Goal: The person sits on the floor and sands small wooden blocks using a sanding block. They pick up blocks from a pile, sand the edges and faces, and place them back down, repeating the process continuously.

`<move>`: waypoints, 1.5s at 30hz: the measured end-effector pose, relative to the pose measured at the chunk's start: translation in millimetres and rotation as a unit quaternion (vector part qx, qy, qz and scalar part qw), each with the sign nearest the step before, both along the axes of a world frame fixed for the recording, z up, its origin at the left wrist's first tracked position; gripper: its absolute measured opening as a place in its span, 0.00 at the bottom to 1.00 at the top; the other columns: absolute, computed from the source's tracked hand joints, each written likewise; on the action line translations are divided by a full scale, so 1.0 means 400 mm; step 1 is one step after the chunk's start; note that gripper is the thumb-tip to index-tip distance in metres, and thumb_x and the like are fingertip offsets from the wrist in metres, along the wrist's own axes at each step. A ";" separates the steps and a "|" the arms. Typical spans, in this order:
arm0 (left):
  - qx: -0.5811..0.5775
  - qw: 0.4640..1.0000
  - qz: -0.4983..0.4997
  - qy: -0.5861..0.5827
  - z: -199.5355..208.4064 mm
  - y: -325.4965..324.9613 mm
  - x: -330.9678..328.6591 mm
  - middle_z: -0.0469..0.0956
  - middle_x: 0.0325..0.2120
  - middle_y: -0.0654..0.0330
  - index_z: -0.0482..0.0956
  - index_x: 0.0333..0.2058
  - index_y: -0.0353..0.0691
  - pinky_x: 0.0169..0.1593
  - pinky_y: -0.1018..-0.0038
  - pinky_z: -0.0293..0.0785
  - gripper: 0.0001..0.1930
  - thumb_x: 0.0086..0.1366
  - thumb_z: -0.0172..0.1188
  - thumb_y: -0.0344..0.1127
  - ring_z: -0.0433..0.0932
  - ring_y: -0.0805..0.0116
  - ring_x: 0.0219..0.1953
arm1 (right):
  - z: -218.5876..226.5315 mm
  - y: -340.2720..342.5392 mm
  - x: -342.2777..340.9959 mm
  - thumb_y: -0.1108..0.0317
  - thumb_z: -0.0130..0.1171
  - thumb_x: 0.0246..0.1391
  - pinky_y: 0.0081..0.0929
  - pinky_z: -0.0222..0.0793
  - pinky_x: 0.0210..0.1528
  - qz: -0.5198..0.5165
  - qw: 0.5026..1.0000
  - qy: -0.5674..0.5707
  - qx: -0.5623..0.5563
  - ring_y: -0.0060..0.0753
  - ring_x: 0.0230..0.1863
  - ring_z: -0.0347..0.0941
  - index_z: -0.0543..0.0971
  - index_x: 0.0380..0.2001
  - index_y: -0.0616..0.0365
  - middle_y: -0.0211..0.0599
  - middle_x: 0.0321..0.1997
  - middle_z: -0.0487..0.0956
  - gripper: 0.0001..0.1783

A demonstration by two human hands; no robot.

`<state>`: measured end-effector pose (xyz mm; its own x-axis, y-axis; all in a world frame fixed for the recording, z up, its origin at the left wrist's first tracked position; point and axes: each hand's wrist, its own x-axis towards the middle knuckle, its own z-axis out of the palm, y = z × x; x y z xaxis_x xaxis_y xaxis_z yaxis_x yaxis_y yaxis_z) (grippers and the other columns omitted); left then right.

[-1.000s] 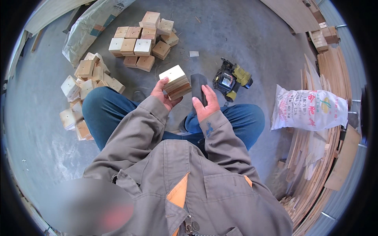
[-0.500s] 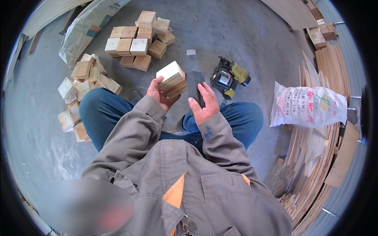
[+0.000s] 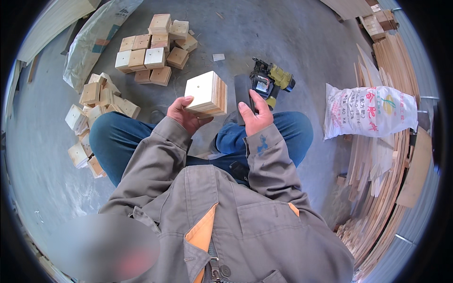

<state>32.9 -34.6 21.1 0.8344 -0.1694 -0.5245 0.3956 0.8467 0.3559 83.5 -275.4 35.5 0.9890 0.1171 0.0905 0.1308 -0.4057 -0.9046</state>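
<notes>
Gripping layered wooden block (image 3: 200, 90) in left hand (image 3: 185, 117), dark flat bar (image 3: 242, 92) in right hand (image 3: 255, 115).
Held raised, just right and slightly ahead of left hand, so nearer to that one; squarish, no clear long axis, layered side facing the bar. Steadied by left thumb at left edge of pale top, fingers wrapped below. Just right of block: the bar, narrow gap showing, long axis running away from body; grasped with thumb on face, fingers at right edge. Ahead-right of block: yellow-green and black power tool (image 3: 281, 77). Ahead-left of block: stacked wooden blocks (image 3: 154, 57). Can't see block's underside or most left fingers; can't tell grip pressure. Partly losing bar's near end behind right hand; too dark to read material.
</notes>
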 end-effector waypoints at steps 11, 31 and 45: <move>-0.108 0.993 0.039 -0.012 -0.009 0.002 0.001 0.76 0.57 0.52 0.69 0.64 0.42 0.62 0.46 0.70 0.33 0.63 0.58 0.50 0.75 0.50 0.59 | 0.047 0.100 -0.067 0.60 0.71 0.52 0.46 0.68 0.64 0.114 0.974 -0.180 -0.079 0.61 0.61 0.71 0.74 0.63 0.58 0.58 0.68 0.68 0.35; -0.007 0.995 0.043 0.085 0.005 -0.021 -0.005 0.76 0.57 0.54 0.70 0.64 0.43 0.61 0.54 0.73 0.34 0.62 0.59 0.53 0.77 0.51 0.57 | -0.016 0.130 0.059 0.61 0.64 0.57 0.45 0.65 0.67 0.064 0.994 -0.060 -0.065 0.61 0.65 0.69 0.74 0.62 0.62 0.59 0.67 0.70 0.32; -0.083 0.994 0.044 0.061 -0.009 -0.020 0.003 0.75 0.59 0.54 0.70 0.65 0.44 0.63 0.50 0.70 0.32 0.65 0.54 0.53 0.76 0.52 0.58 | 0.023 0.143 0.029 0.61 0.66 0.54 0.48 0.69 0.61 0.118 0.968 -0.192 -0.114 0.63 0.58 0.73 0.75 0.62 0.60 0.59 0.66 0.70 0.32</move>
<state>34.2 -42.7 17.6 0.7816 -0.1911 -0.5938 0.3487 0.9231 0.1620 95.2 -218.2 44.7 0.8310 0.3957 0.3910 0.5526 -0.5062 -0.6622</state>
